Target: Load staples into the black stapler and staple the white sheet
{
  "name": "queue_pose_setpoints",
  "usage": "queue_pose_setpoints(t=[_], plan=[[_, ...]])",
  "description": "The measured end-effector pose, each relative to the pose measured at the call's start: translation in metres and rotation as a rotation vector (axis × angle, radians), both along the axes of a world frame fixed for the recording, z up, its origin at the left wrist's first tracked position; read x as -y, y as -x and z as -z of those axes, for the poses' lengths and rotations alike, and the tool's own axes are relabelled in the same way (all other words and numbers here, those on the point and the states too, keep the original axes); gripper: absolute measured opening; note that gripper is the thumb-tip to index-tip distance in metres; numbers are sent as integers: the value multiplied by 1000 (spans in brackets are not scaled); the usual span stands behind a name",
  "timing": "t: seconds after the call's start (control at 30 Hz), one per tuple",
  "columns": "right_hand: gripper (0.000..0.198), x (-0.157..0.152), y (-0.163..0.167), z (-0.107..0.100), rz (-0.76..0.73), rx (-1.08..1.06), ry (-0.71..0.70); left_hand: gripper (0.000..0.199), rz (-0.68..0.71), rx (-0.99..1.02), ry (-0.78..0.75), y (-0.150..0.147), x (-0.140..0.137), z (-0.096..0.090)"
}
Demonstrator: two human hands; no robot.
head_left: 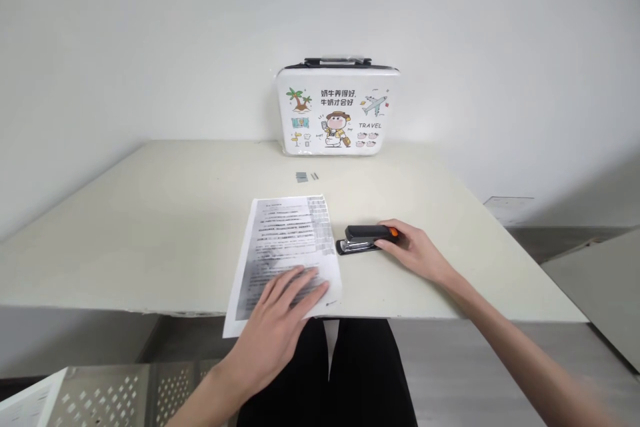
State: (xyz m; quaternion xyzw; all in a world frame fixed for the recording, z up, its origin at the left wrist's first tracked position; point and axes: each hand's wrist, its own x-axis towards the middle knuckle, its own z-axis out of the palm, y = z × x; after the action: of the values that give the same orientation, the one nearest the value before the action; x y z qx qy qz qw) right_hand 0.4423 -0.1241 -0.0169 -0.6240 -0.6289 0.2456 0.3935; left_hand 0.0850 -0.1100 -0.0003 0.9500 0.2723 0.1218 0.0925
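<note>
A printed sheet of paper lies on the table, its lower left corner sticking out past the front edge. My left hand rests flat on its lower part with the fingers stretched out, hiding some of the text. Just right of the paper stands a black stapler with an orange mark at its rear end, its front pointing at the sheet. My right hand grips the stapler's rear end between thumb and fingers. Behind the paper lie several grey strips of staples.
A white case with cartoon prints and a black handle stands at the back of the table, near the wall. Below the front edge at left is a perforated basket with papers beside it.
</note>
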Motion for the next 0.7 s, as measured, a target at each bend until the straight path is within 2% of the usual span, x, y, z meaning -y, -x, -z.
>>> queue_pose_setpoints(t=[0.13,0.33,0.5,0.6,0.63,0.7], plan=[[38,6,-1,-1,-17,5,4,69,8,-6,19,-18,7,-2],[39,21,-3,0,2,4,41,74,46,-37,42,-29,9,-2],[41,25,-5,-5,12,56,93,69,72,-24,82,-35,12,-1],[42,25,-7,-16,2,121,134,56,100,19,162,-35,11,-6],[43,24,-6,-21,9,132,141,57,115,30,198,-34,8,-9],[44,21,-3,-30,39,140,144,75,129,55,260,-33,-2,-15]])
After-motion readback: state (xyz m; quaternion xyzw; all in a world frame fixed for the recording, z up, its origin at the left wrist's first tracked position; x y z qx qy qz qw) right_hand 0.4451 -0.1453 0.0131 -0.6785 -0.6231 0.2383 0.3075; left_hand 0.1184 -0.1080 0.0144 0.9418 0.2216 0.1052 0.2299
